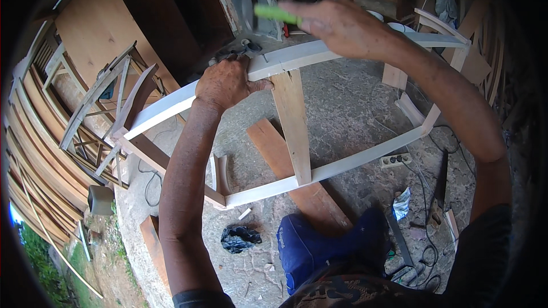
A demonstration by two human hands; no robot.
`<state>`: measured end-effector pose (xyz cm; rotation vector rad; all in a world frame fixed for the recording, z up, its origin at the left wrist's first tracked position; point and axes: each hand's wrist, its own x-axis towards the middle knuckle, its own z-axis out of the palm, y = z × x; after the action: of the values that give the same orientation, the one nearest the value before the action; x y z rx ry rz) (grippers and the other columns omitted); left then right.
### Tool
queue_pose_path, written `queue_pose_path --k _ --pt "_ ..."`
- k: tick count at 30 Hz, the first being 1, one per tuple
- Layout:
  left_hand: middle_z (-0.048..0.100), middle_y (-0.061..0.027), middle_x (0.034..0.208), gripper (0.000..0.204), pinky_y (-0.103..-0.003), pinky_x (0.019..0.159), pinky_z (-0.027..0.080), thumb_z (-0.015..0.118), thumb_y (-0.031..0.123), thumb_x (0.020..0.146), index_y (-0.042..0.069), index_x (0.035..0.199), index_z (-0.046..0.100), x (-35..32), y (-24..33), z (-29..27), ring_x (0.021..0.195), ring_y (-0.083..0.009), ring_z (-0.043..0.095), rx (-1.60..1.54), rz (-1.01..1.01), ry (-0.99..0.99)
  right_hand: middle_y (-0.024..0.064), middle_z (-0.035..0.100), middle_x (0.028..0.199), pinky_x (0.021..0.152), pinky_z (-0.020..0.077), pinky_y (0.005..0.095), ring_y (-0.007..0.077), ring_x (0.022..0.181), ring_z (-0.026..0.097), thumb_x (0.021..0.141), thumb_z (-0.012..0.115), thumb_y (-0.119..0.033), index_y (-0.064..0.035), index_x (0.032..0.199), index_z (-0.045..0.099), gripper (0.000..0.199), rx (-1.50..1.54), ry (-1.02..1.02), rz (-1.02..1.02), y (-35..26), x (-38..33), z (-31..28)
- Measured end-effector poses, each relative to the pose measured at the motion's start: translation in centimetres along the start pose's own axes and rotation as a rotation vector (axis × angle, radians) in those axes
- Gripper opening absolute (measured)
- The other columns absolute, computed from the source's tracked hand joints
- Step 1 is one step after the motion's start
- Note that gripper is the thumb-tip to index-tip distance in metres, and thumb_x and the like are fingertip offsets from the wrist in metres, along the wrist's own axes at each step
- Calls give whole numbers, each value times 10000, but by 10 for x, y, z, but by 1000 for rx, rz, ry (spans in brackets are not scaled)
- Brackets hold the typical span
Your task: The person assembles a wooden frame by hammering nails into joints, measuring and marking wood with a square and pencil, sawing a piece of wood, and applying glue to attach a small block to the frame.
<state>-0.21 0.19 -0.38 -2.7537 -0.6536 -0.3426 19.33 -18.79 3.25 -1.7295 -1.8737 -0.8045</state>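
Far left of the frame: we note stacked curved wooden slats point(34, 154) and a leaning unfinished chair frame point(108, 102). Moving right, our left hand point(225, 82) sits upper centre, fingers clamped over the top rail of a pale curved wooden frame point(342, 162), gripping it just left of the upright board point(292, 125) that crosses the frame's middle. Below, a reddish-brown plank point(285, 165) lies flat on the concrete floor point(354, 108), and a crumpled dark rag point(240, 238) lies lower centre. Our blue boot point(308, 248) shows at the bottom edge. Upper right of centre, our right hand point(337, 23) is raised above the rail, closed around the green handle of a hammer point(260, 11), its blurred head dark. Lower right: a white power strip point(395, 160) with tangled cables.
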Motion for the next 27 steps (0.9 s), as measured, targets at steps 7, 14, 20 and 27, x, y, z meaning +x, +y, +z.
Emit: queue_pose_path --k 7,14,20,27 --pt "721 -190 892 1020 -443 870 584 541 905 656 9 1123 683 4 3 1 925 -311 735 -16 -1 -9 123 669 682 517 515 351 183 577 659 1032 549 -230 -23 1138 711 283 119 453 114 4 26 -43" --pt "721 -188 885 1012 -452 866 586 541 907 663 8 1103 688 -2 -5 -2 919 -302 735 -11 -8 25 29 649 699 549 473 291 93 548 530 1048 545 -245 -212 1440 573 394 68 9 206 -20 30 -60" --pt "729 -164 922 946 -452 894 575 547 865 727 26 1146 664 -3 6 -10 972 -300 728 15 -24 -44 140 698 785 628 549 402 208 615 660 1031 526 -177 -151 1394 614 374 19 -293 -10 3 3 -15" --pt "726 -193 871 1020 -444 856 595 526 915 666 11 1109 688 -1 0 -2 896 -301 745 -14 -4 8 140 704 801 583 483 377 186 565 553 1040 538 -173 -205 1472 537 434 70 -414 119 -20 12 -26"
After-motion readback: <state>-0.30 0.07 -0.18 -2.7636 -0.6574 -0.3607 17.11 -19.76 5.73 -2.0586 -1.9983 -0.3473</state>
